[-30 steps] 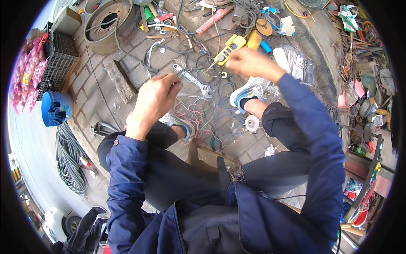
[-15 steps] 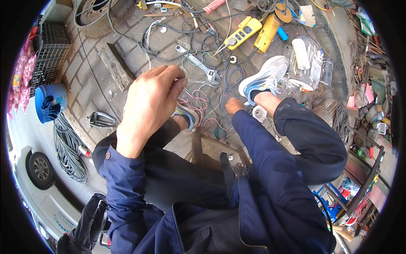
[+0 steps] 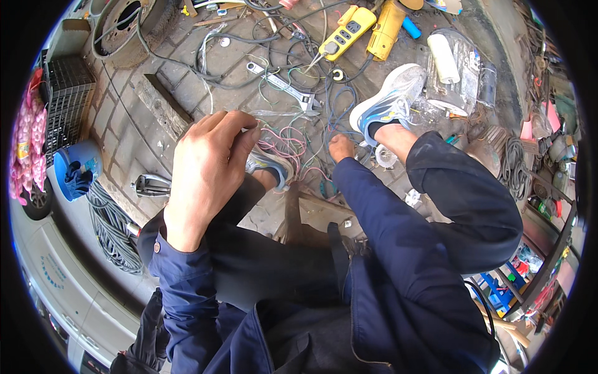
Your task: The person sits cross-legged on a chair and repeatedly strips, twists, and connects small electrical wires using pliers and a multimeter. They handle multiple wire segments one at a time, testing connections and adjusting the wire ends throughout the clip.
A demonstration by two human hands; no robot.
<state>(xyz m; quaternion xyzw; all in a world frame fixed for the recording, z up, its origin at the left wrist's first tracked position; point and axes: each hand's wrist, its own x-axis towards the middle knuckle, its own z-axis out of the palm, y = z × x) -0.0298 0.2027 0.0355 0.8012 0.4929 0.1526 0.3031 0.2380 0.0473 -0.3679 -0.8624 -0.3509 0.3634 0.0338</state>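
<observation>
My left hand (image 3: 207,171) is raised in front of my left knee, its thumb and fingers pinched together. What they hold, if anything, is hidden behind the fingers. Lower down, my right hand (image 3: 341,148) is closed in a fist beside my right shoe (image 3: 393,93). Thin blue wires (image 3: 341,111) lie just beyond that fist, and I cannot make out what is inside it. Between the two hands, a loose tangle of pink and green wires (image 3: 293,146) spreads over the paving near my left shoe (image 3: 274,163). An adjustable wrench (image 3: 284,87) lies farther out.
A yellow power strip (image 3: 347,32) and a yellow power tool (image 3: 387,32) lie at the far side. On the left are a wooden block (image 3: 163,106), a blue bucket (image 3: 93,159), coiled cable (image 3: 115,230) and a pale vehicle (image 3: 68,268). A white roll (image 3: 443,59) lies right.
My left hand has shifted slightly left and nearer to me, still pinched. My right fist has hardly moved. The vehicle at left has moved forward, and the whole view has tilted a little.
</observation>
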